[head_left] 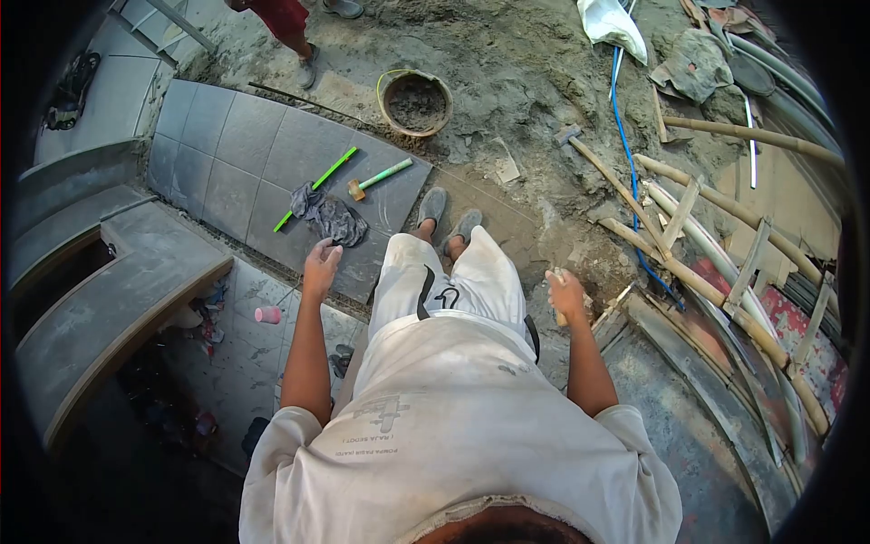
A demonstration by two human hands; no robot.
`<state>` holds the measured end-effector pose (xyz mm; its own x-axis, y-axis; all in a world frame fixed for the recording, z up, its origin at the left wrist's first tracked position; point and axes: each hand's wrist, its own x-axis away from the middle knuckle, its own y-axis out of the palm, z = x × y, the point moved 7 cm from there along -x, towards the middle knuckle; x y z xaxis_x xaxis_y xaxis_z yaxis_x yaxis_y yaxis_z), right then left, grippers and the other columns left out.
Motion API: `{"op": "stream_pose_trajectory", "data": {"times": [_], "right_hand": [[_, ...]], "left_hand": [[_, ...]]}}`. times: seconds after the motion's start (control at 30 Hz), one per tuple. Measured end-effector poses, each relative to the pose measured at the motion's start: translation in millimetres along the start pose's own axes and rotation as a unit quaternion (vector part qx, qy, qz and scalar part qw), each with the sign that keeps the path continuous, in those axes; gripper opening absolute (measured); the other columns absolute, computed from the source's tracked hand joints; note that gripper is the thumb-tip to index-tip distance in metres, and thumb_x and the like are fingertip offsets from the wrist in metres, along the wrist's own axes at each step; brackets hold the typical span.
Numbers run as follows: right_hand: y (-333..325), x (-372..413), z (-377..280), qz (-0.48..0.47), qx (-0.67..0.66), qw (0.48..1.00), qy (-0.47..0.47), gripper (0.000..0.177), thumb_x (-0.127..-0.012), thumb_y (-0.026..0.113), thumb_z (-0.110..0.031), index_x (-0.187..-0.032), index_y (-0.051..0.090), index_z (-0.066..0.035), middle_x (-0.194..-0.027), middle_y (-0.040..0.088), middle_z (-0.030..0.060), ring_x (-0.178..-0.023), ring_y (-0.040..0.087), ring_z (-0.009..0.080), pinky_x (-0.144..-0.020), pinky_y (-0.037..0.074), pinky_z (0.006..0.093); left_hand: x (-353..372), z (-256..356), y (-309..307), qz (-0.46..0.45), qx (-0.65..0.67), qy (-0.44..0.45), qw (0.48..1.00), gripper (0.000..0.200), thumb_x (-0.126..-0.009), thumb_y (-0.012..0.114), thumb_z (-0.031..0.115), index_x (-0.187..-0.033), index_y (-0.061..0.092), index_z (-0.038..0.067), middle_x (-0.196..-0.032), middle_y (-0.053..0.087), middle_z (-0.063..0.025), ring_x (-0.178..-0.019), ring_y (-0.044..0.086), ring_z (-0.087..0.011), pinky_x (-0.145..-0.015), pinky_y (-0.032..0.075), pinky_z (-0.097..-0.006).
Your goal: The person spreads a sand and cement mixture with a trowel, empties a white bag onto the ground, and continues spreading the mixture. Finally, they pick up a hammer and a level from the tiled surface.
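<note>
My left hand (321, 268) hangs at my left side with its fingers apart and nothing in it. Just beyond it, a crumpled dark cloth (332, 216) lies on the grey floor tiles (237, 127). Under the cloth runs a bright green straightedge (341, 169), its two ends showing. A mallet (379, 179) with a pale green handle rests beside them. Down at my right side, my right hand (567, 296) is closed around a short tan piece like a wooden handle (561, 319); the fingers hide most of it.
A bucket of wet mortar (416, 103) stands past the tiles, near another person's leg (294, 36). To the right are a long-handled sledgehammer (603, 165), a blue hose (625, 136) and a bamboo ladder (725, 295). A pink cup (267, 315) lies below the concrete counter (163, 263) at left.
</note>
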<state>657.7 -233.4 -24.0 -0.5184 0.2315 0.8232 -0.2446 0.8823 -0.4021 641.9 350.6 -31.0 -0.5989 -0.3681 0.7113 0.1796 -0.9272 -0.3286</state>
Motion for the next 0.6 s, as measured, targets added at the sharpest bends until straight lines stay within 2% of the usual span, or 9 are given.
{"op": "stream_pose_trajectory", "data": {"times": [0.1, 0.13, 0.2, 0.33, 0.43, 0.5, 0.6], "right_hand": [[4, -6, 12, 0.005, -0.02, 0.999, -0.029, 0.03, -0.087, 0.063, -0.033, -0.088, 0.054, -0.004, -0.06, 0.053, 0.0031, -0.044, 0.051, 0.0125, -0.039, 0.041, 0.0272], [1, -12, 13, 0.003, -0.019, 0.999, -0.029, 0.03, -0.087, 0.063, -0.033, -0.088, 0.054, -0.004, -0.06, 0.053, 0.0031, -0.044, 0.051, 0.0125, -0.039, 0.041, 0.0272], [-2, -9, 26, 0.01, -0.039, 0.999, -0.014, 0.037, -0.086, 0.065, -0.032, -0.096, 0.056, 0.002, -0.062, 0.055, 0.0056, -0.045, 0.053, 0.0142, -0.043, 0.043, 0.0288], [-10, 3, 42, 0.033, -0.024, 0.999, -0.034, 0.036, -0.085, 0.065, -0.032, -0.095, 0.057, 0.002, -0.061, 0.055, 0.0062, -0.045, 0.053, 0.0148, -0.043, 0.043, 0.0294], [-13, 16, 68, 0.055, -0.036, 0.998, -0.024, 0.035, -0.086, 0.065, -0.031, -0.092, 0.056, 0.002, -0.061, 0.055, 0.0069, -0.045, 0.053, 0.0161, -0.042, 0.043, 0.0299], [-8, 25, 86, 0.056, -0.059, 0.997, 0.013, 0.033, -0.087, 0.064, -0.035, -0.089, 0.055, -0.003, -0.062, 0.055, 0.0055, -0.043, 0.052, 0.0142, -0.039, 0.042, 0.0286], [0, 30, 111, 0.053, -0.079, 0.995, 0.038, 0.033, -0.087, 0.064, -0.035, -0.083, 0.055, -0.004, -0.061, 0.055, 0.0059, -0.043, 0.053, 0.0143, -0.04, 0.042, 0.0292]], "left_hand": [[8, 22, 18, -0.016, -0.002, 0.025, 1.0, 0.052, -0.085, 0.068, 0.025, -0.125, 0.051, -0.004, -0.102, 0.066, -0.0082, -0.084, 0.059, -0.0114, -0.067, 0.047, -0.0236], [7, 10, 21, -0.014, -0.001, 0.023, 1.0, 0.052, -0.085, 0.068, 0.025, -0.125, 0.051, -0.004, -0.102, 0.066, -0.0082, -0.084, 0.059, -0.0114, -0.067, 0.047, -0.0236], [4, -21, 19, -0.007, -0.067, 0.058, 0.996, 0.05, -0.084, 0.069, 0.026, -0.121, 0.054, -0.005, -0.1, 0.067, -0.0118, -0.086, 0.062, -0.0152, -0.072, 0.049, -0.0276], [25, -42, 22, -0.044, -0.171, 0.069, 0.982, 0.051, -0.082, 0.07, 0.028, -0.118, 0.056, -0.005, -0.098, 0.068, -0.0156, -0.088, 0.064, -0.0199, -0.079, 0.05, -0.031], [25, -56, 14, -0.041, -0.203, 0.01, 0.978, 0.053, -0.08, 0.071, 0.029, -0.119, 0.057, -0.004, -0.099, 0.068, -0.017, -0.09, 0.065, -0.023, -0.081, 0.05, -0.0331], [20, -54, 9, -0.041, -0.212, 0.006, 0.976, 0.053, -0.08, 0.071, 0.029, -0.119, 0.057, -0.004, -0.099, 0.068, -0.017, -0.091, 0.065, -0.023, -0.081, 0.05, -0.033], [5, -42, 1, -0.036, -0.237, 0.013, 0.971, 0.053, -0.08, 0.07, 0.029, -0.119, 0.057, -0.004, -0.101, 0.068, -0.017, -0.092, 0.065, -0.0232, -0.081, 0.05, -0.0329]]}}
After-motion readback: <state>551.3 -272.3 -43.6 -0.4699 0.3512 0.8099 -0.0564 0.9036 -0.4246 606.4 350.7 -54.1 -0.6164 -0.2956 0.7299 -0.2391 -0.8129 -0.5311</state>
